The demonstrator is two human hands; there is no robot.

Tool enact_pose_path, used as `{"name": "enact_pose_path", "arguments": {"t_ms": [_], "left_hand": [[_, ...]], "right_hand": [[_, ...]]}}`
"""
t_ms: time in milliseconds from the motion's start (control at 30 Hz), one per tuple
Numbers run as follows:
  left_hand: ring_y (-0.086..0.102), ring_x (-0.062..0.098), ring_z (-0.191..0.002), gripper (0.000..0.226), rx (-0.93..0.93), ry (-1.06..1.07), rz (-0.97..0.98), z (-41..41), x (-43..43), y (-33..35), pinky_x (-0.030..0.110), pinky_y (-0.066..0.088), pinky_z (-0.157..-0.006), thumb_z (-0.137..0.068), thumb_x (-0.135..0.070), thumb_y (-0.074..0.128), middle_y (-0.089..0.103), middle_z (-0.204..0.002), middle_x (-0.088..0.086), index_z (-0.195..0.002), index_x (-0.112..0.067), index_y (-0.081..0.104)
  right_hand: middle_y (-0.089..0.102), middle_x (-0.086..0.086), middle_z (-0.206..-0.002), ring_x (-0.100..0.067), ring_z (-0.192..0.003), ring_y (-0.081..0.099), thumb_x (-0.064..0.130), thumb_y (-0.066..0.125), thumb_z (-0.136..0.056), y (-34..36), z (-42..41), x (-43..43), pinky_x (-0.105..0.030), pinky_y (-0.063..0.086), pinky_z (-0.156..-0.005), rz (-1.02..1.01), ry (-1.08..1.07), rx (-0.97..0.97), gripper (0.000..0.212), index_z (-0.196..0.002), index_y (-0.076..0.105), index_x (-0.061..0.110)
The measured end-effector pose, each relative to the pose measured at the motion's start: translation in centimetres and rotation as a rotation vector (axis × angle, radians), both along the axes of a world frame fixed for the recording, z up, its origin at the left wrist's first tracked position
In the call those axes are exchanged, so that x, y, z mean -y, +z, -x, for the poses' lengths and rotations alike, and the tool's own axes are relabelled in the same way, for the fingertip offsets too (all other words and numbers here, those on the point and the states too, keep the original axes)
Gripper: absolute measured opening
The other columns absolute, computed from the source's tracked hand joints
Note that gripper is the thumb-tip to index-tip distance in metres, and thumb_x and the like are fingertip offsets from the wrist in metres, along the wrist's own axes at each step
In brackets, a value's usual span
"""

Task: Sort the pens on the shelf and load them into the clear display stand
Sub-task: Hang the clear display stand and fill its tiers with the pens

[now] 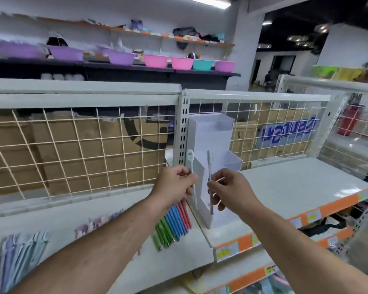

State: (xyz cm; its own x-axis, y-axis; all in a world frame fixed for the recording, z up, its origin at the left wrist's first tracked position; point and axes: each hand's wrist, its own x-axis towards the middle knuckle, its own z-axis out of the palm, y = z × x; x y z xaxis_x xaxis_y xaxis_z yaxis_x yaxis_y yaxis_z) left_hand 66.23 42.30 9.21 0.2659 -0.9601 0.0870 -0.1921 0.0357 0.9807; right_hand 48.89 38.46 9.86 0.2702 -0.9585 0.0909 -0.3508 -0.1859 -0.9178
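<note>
White shop shelving with a wire grid (pixel 72 145) at its back fills the middle of the frame, and brown cardboard boxes (pixel 115 134) stand behind the grid. On a dark shelf in the upper left is a row of plastic basins (pixel 155 60): two pink, one teal and several purple.

Both forearms reach from the lower edge up to the centre. The left hand (pixel 174 185) has its fingers curled and pinches one light blue pen (pixel 192 169) at the middle of the shaft. The pen is nearly upright, with its figure top upward. The right hand (pixel 229 189) pinches one white pen (pixel 209 164) between thumb and forefinger, also nearly upright, and the other fingers are loosely bent. The two pens are near each other but apart.

Just behind them the clear display stand (pixel 210 132) stands on the white shelf (pixel 295 183), beside the upright post. Under the left wrist a bunch of coloured pens (pixel 172 223) lies side by side in three colour groups: green, blue and red. Their exact number is too blurred to count.
</note>
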Motion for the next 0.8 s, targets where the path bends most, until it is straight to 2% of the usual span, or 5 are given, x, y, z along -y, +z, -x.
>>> {"name": "enact_pose_path", "arguments": {"t_ms": [100, 267, 433, 633, 800], "left_hand": [[0.061, 0.011, -0.053, 0.015, -0.011, 0.003, 0.046, -0.7, 3.2, 1.9, 0.023, 0.043, -0.045, -0.095, -0.016, 0.066, 0.063, -0.059, -0.002, -0.080, -0.011, 0.066], [0.064, 0.007, -0.056, 0.014, 0.082, 0.033, 0.082, -1.6, 7.1, 4.2, 0.024, 0.048, -0.049, -0.093, -0.024, 0.066, 0.073, -0.070, -0.004, -0.084, -0.014, 0.069], [0.062, 0.004, -0.054, 0.017, 0.160, 0.093, 0.105, -1.6, 10.4, 6.2, 0.025, 0.048, -0.051, -0.094, -0.024, 0.066, 0.066, -0.057, -0.013, -0.081, -0.014, 0.069], [0.060, 0.003, -0.049, 0.016, 0.202, 0.243, 0.193, -1.5, 13.6, 10.8, 0.020, 0.045, -0.046, -0.091, -0.025, 0.067, 0.066, -0.057, -0.009, -0.082, -0.014, 0.072], [0.064, 0.005, -0.056, 0.013, 0.227, 0.410, 0.280, -1.2, 16.6, 14.2, 0.025, 0.051, -0.053, -0.087, -0.025, 0.070, 0.067, -0.068, -0.007, -0.075, -0.022, 0.072]], "right_hand": [[0.071, -0.008, -0.068, -0.021, -0.052, 0.066, 0.010, 0.065, -0.090, 2.1, -0.6, 3.1, -0.028, 0.049, -0.044, 0.053, -0.005, 0.022, 0.007, -0.085, 0.063, 0.007], [0.072, -0.010, -0.069, -0.022, -0.052, 0.067, 0.011, 0.065, -0.088, 4.4, -1.8, 7.6, -0.028, 0.049, -0.044, 0.100, 0.009, 0.046, 0.005, -0.085, 0.064, 0.007], [0.072, -0.009, -0.069, -0.020, -0.050, 0.066, 0.009, 0.064, -0.087, 5.9, -2.3, 11.8, -0.027, 0.048, -0.042, 0.119, 0.067, 0.064, 0.005, -0.083, 0.064, 0.007], [0.069, -0.010, -0.071, -0.019, -0.053, 0.069, 0.008, 0.065, -0.086, 10.3, -2.9, 17.0, -0.026, 0.049, -0.044, 0.201, 0.152, 0.113, 0.006, -0.081, 0.064, 0.007], [0.067, -0.003, -0.064, -0.015, -0.052, 0.068, 0.010, 0.066, -0.092, 13.6, -3.9, 21.1, -0.025, 0.052, -0.046, 0.282, 0.182, 0.152, 0.008, -0.085, 0.063, 0.006]]}}
